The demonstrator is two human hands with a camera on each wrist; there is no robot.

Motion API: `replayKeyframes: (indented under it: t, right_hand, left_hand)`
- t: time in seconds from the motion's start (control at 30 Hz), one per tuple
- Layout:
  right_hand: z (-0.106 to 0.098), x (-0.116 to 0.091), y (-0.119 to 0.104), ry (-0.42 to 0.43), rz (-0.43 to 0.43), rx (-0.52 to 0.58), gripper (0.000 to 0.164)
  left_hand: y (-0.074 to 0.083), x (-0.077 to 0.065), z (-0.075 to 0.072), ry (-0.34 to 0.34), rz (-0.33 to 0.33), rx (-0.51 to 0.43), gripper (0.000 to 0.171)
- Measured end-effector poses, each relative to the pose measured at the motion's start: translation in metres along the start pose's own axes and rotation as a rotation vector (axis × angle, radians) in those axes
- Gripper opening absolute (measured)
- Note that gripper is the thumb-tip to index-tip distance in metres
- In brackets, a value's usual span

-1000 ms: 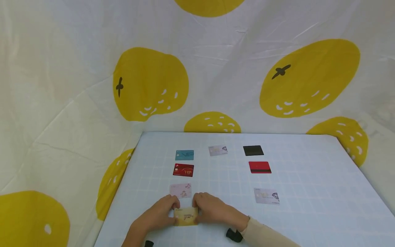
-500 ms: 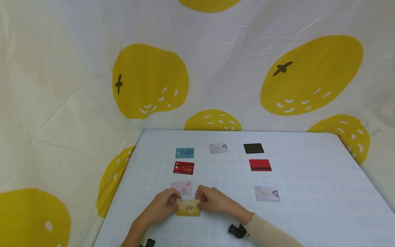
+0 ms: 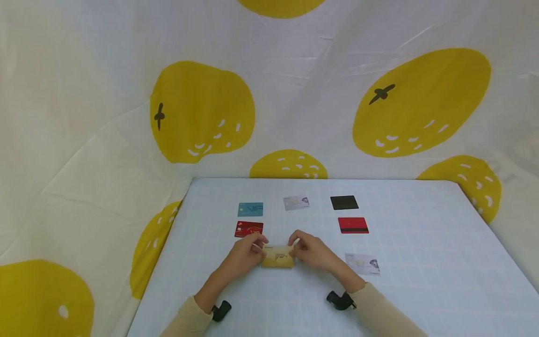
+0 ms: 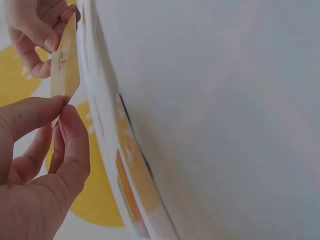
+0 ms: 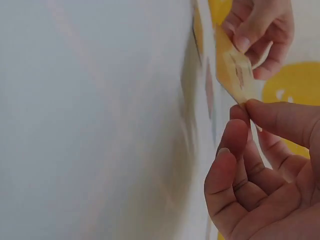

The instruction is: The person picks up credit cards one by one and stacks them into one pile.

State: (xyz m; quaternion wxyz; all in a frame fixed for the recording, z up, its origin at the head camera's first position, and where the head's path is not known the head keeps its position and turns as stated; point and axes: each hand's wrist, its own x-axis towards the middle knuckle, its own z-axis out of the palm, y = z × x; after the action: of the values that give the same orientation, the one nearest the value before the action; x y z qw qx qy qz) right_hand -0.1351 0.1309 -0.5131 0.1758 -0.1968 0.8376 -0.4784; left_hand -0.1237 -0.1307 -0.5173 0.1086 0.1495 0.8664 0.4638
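A gold card point(image 3: 277, 257) with dark lettering is held by both hands, raised off the table in the wrist views. My left hand point(image 3: 244, 255) pinches its left end between thumb and fingers. At the opposite end my right hand point(image 3: 312, 252) pinches it the same way, its other fingers curled loosely. Just beyond the left hand lies a red VIP card point(image 3: 247, 228), its lower right corner covered by the fingers. The left hand and forearm cover the spot where a pale pink card lay in the earlier frames.
On the white table point(image 3: 421, 262) lie a teal VIP card point(image 3: 250, 209), a pale card point(image 3: 296, 202), a black card point(image 3: 344, 202), a red striped card point(image 3: 353, 225) and another pale card point(image 3: 362, 264) near the right forearm. A patterned cloth point(image 3: 303, 93) hangs behind.
Both hands lift the gold card from near the table's front and carry it forward and to the right. The pink card has become hidden behind the left hand. The other cards stay put.
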Motion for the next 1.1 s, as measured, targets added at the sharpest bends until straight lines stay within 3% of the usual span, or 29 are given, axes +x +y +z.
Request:
replayKeyframes:
  t: [0.33, 0.5, 0.67, 0.83, 1.1]
  right_hand:
    - [-0.046, 0.005, 0.012, 0.1, 0.052, -0.041, 0.014]
    - [-0.06, 0.011, 0.02, 0.147, 0.124, -0.062, 0.014]
    - [-0.067, 0.02, 0.028, 0.152, 0.185, -0.084, 0.013]
    - [-0.068, 0.025, 0.032, 0.16, 0.244, -0.09, 0.013]
    - [-0.066, 0.027, 0.039, 0.177, 0.292, -0.134, 0.014]
  left_hand:
    - [0.023, 0.047, 0.016, -0.008, -0.075, -0.041, 0.025]
    - [0.027, 0.069, 0.023, -0.032, -0.092, -0.076, 0.022]
    - [0.026, 0.087, 0.028, -0.05, -0.125, -0.07, 0.023]
    - [0.024, 0.101, 0.033, -0.062, -0.097, -0.017, 0.022]
    - [0.024, 0.11, 0.041, -0.068, -0.108, 0.034, 0.02]
